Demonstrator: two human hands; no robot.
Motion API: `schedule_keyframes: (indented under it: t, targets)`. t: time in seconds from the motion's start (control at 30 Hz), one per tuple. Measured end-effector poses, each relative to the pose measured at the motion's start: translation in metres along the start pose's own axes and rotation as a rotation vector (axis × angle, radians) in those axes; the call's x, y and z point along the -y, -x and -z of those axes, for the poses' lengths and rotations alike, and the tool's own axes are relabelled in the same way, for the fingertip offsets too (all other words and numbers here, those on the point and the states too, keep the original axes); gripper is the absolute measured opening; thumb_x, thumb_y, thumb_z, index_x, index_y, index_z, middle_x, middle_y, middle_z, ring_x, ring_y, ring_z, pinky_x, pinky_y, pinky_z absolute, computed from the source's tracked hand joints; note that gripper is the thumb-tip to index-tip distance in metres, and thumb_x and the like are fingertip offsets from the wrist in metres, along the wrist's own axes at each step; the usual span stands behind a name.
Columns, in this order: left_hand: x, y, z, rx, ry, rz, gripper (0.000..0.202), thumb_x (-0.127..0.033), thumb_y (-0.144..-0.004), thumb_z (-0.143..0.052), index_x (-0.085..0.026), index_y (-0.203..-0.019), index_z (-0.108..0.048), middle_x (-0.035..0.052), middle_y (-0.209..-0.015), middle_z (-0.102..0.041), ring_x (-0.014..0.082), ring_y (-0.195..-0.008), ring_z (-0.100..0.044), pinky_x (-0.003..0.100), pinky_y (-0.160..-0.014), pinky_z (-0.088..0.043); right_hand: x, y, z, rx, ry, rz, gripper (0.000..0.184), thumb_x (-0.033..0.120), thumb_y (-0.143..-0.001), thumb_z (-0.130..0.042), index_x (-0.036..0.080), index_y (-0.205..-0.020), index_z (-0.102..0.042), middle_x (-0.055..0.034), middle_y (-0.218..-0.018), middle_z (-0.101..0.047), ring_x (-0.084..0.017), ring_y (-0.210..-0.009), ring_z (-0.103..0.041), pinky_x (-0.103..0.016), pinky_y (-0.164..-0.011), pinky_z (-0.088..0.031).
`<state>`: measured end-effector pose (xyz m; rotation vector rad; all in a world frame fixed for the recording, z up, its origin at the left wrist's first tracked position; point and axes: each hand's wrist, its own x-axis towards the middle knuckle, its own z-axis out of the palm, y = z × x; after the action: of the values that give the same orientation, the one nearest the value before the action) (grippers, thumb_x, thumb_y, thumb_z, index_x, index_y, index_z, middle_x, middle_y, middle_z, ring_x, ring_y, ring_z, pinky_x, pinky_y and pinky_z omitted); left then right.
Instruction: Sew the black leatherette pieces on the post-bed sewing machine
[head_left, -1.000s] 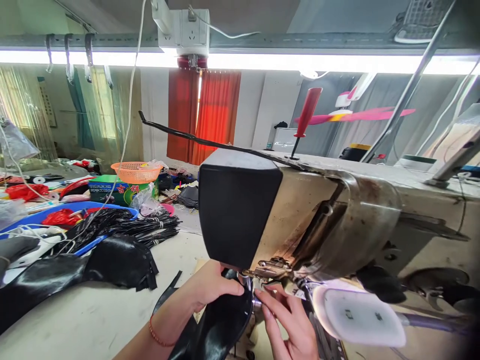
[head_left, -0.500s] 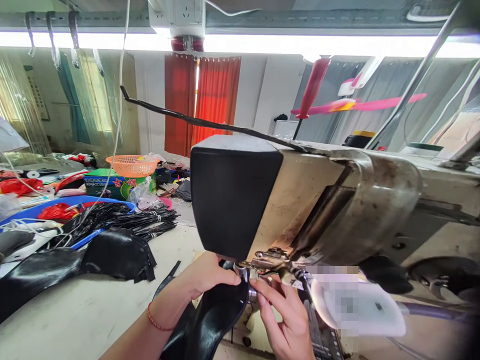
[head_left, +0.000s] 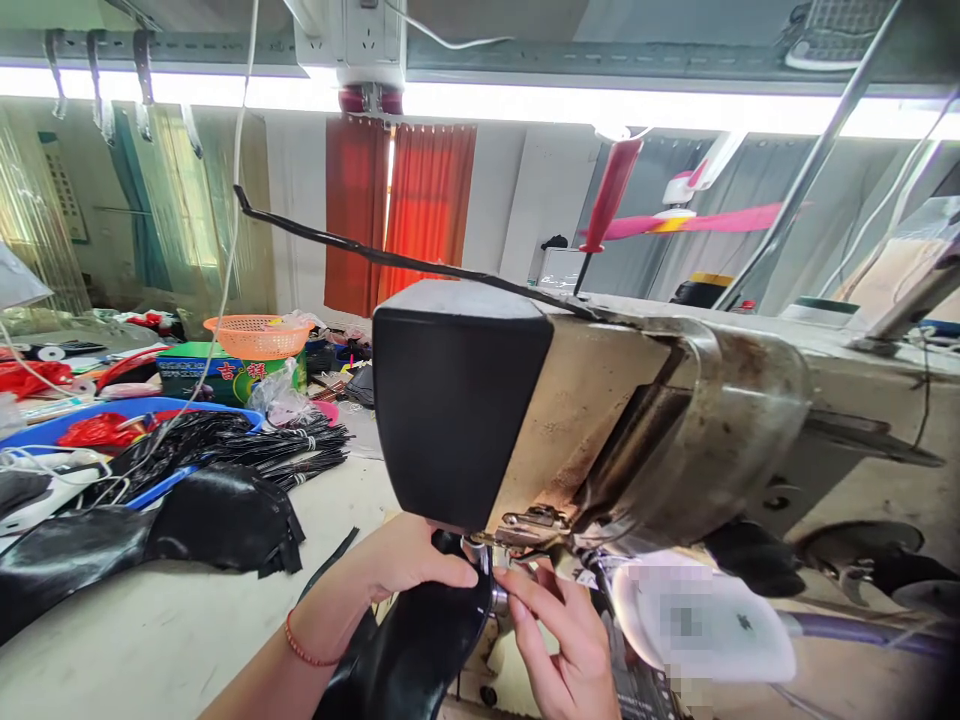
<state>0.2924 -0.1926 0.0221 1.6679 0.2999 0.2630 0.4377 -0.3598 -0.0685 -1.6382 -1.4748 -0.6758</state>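
Observation:
A worn sewing machine (head_left: 600, 420) with a black end cover fills the middle of the head view. Under its head lies a curved piece of shiny black leather (head_left: 420, 650). My left hand (head_left: 397, 560), with a red cord bracelet on the wrist, is closed on the upper edge of that leather beside the needle area. My right hand (head_left: 559, 630) is on the other side, its fingertips pinched at the small metal parts under the machine head. What those fingertips hold is hidden.
Black leather pieces (head_left: 217, 515) and bundled black strips (head_left: 300, 450) lie on the white table (head_left: 150, 620) to the left, with a blue tub (head_left: 45, 430), a green box (head_left: 217, 370) and an orange basket (head_left: 259, 335) behind. A red-handled screwdriver (head_left: 607, 200) stands on the machine.
The view has shifted slightly; both hands stay under the machine head. My right fingertips have moved a little closer to the needle area while the left keeps its grip on the leather.

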Motion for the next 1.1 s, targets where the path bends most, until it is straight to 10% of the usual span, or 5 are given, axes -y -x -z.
schedule_keyframes:
  t: [1.1]
  targets:
    - [-0.003,0.0,-0.009,-0.18,0.135,-0.157,0.046,-0.014,-0.069,-0.072,-0.015,-0.115,-0.069,0.0071,-0.114,-0.073,0.0281,-0.111,-0.064,0.038,-0.101,-0.047,-0.002,0.006,-0.004,-0.009,0.031,0.0,0.027,0.024,-0.088,-0.059,0.028,-0.112,-0.072,-0.0093,-0.098,-0.069,-0.023,-0.09,-0.068,-0.037,-0.078,-0.057]
